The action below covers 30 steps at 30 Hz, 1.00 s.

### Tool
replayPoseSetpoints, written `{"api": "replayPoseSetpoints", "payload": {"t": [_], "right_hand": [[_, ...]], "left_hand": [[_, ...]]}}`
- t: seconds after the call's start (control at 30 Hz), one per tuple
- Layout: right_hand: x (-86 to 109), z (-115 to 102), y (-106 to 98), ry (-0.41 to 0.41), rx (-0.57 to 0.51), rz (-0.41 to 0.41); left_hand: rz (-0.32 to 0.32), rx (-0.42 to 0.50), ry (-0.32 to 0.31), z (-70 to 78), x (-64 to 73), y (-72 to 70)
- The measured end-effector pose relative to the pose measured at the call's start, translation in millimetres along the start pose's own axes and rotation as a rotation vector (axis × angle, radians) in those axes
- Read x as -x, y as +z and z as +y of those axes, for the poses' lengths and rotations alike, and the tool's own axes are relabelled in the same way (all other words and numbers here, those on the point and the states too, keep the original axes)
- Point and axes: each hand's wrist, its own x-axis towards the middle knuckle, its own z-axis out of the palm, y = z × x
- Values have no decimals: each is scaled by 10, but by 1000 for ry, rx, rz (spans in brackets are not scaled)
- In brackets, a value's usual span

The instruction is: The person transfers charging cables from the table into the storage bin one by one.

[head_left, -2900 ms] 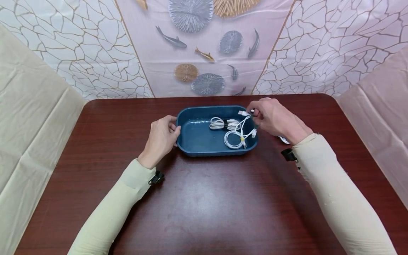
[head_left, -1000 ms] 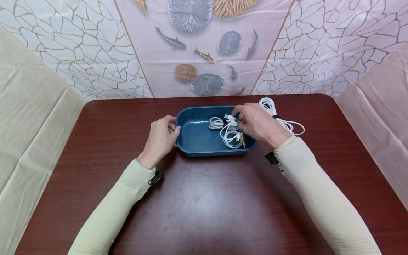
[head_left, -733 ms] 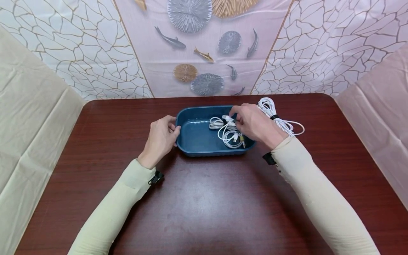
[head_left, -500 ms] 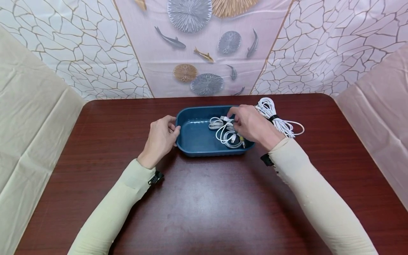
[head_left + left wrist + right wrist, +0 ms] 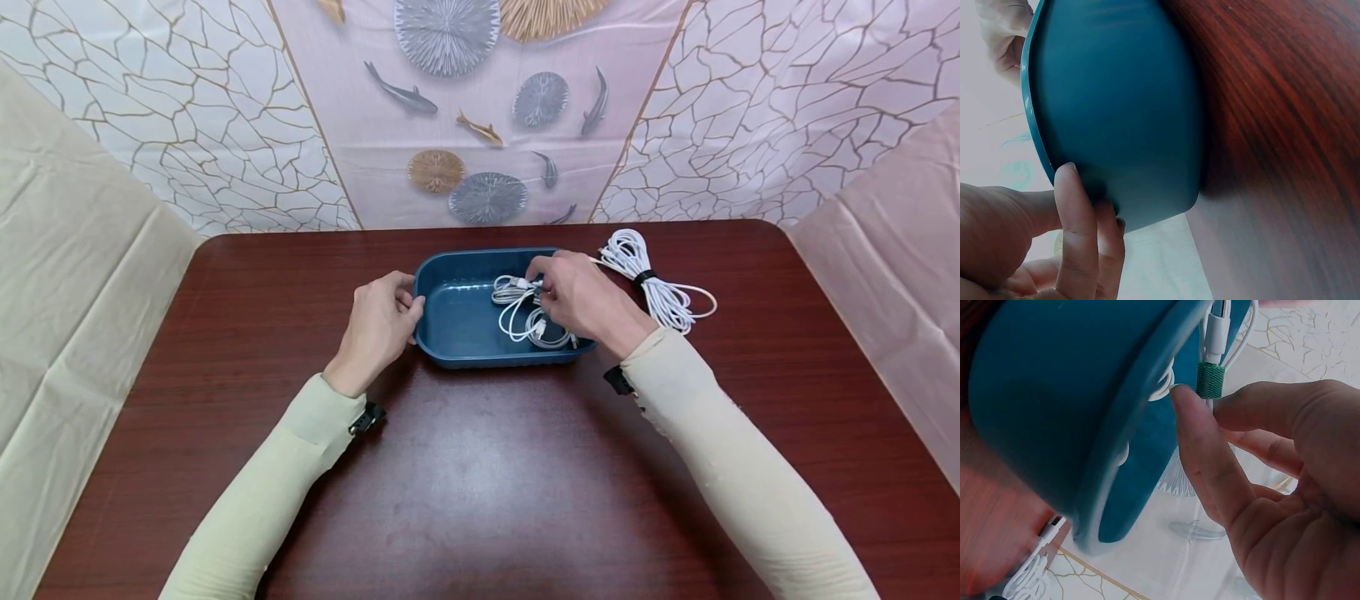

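In the head view, my left hand (image 5: 381,327) grips the left end of a blue plastic bin (image 5: 480,363), with fingers against its outer wall (image 5: 1122,112) in the left wrist view. My right hand (image 5: 587,300) reaches over the bin's right end and pinches a white USB cable (image 5: 1217,334) between thumb and forefinger, right by its green mesh tie (image 5: 1210,380). The cable's loose loop and a second plug hang down inside. Below it lie a bundled white cable (image 5: 507,292), partly hidden, and a coiled white cable (image 5: 553,343) at the front right.
Behind and right of the bin, a larger white cable bundle (image 5: 663,298) with a black strap lies on the dark red wooden table (image 5: 480,483). A patterned cloth backdrop (image 5: 487,108) rises at the table's far edge, with plain cloth on both sides.
My right hand has moved left from the bin's right end with the pinched cable, lower over the bundled one. The larger bundle outside has come into view. My left hand stays put.
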Motion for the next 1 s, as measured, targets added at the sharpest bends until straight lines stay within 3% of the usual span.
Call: {"api": "replayPoseSetpoints", "payload": {"t": [1.0], "right_hand": [[-34, -117, 160, -21, -12, 15]], "left_hand": [[-8, -8, -11, 10, -2, 0]]}}
